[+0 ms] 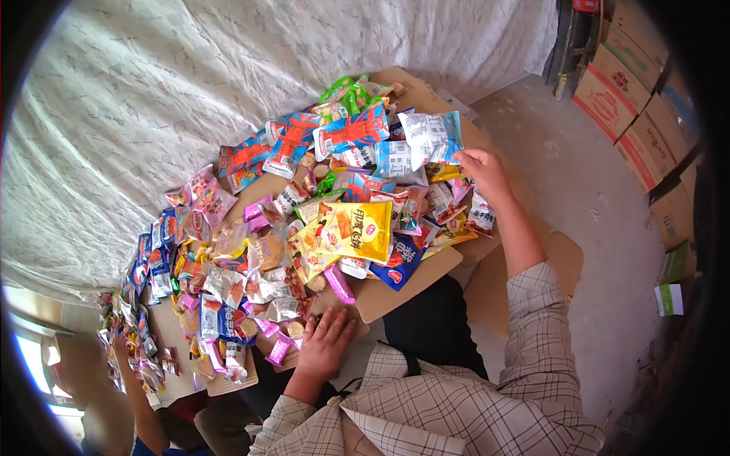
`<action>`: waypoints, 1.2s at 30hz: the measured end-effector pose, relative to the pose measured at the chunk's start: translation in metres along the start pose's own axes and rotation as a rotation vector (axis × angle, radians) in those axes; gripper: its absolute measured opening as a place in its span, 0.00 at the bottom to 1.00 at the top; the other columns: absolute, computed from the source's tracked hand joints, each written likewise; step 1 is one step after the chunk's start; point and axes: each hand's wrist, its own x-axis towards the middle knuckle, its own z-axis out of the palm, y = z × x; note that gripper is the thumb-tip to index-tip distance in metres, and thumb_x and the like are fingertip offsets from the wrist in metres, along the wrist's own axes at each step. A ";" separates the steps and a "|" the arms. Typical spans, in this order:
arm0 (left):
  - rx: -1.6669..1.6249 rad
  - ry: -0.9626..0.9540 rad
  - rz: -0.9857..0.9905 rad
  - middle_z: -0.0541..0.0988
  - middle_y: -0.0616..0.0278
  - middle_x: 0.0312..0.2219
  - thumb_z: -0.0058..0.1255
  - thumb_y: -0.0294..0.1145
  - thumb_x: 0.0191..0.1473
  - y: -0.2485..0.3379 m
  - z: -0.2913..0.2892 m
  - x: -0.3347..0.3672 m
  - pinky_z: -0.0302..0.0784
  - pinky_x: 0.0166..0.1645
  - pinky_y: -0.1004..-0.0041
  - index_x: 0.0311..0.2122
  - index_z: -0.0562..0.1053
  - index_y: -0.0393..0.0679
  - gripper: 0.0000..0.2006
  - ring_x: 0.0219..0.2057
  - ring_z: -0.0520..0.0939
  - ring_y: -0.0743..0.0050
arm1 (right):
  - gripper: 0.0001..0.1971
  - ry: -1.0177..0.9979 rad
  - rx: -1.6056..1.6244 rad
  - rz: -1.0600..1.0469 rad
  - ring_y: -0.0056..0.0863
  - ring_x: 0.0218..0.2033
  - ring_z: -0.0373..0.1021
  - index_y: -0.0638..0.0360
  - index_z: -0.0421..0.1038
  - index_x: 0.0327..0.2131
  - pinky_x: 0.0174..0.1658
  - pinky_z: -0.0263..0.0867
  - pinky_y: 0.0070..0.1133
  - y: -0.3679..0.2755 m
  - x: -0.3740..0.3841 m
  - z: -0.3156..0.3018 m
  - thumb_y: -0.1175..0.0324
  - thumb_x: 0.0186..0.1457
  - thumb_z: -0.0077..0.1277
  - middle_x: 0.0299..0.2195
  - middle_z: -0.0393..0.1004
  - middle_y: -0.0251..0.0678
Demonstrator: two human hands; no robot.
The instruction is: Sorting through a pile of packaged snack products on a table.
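Observation:
My right hand (484, 169) pinches the lower right corner of a white and light-blue snack packet (432, 138) at the far right of a large heap of wrapped snacks. Another light-blue and white packet (399, 159) lies partly under it. Close to my body, my left hand (327, 340) rests with fingers stretched out on the cardboard (414, 287) edge, holding nothing. Just beyond its fingertips are a purple-wrapped bar (339, 284) and a smaller purple packet (280, 348). Mid-heap, a yellow packet (357, 229) lies over a dark-blue one (401, 264).
Red-and-blue packets (351, 131) and a green packet (346, 95) line the far side, near a hanging pale sheet (251, 68). Another person's arm (141, 395) reaches the heap at lower left. Cardboard boxes (612, 95) stack at the right beyond the grey floor (547, 144).

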 end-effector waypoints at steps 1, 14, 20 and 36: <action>-0.008 0.006 -0.009 0.68 0.64 0.68 0.48 0.38 0.60 -0.002 0.001 0.000 0.59 0.70 0.43 0.61 0.74 0.58 0.23 0.71 0.65 0.57 | 0.13 0.008 -0.003 -0.048 0.14 0.36 0.70 0.69 0.81 0.42 0.40 0.66 0.18 0.000 -0.003 0.001 0.65 0.66 0.58 0.35 0.78 0.30; -0.046 0.068 -0.072 0.68 0.59 0.67 0.49 0.36 0.57 -0.010 -0.008 -0.005 0.63 0.69 0.48 0.60 0.76 0.54 0.24 0.69 0.67 0.53 | 0.19 -0.056 -0.174 -0.224 0.23 0.44 0.76 0.64 0.76 0.54 0.48 0.71 0.22 0.001 -0.009 0.046 0.71 0.60 0.61 0.48 0.78 0.35; -0.034 0.077 -0.061 0.63 0.58 0.70 0.48 0.36 0.59 -0.010 -0.006 -0.015 0.60 0.69 0.45 0.63 0.72 0.53 0.26 0.73 0.61 0.53 | 0.33 -0.068 -0.522 -0.264 0.40 0.46 0.77 0.60 0.65 0.63 0.51 0.72 0.30 0.015 0.003 0.076 0.79 0.51 0.60 0.62 0.67 0.45; -0.090 0.149 -0.113 0.59 0.60 0.72 0.43 0.37 0.65 -0.011 0.003 -0.032 0.57 0.69 0.43 0.67 0.68 0.58 0.25 0.74 0.58 0.54 | 0.17 0.220 -0.094 -0.364 0.18 0.42 0.71 0.65 0.76 0.55 0.46 0.69 0.20 -0.017 0.031 0.023 0.81 0.63 0.53 0.49 0.76 0.32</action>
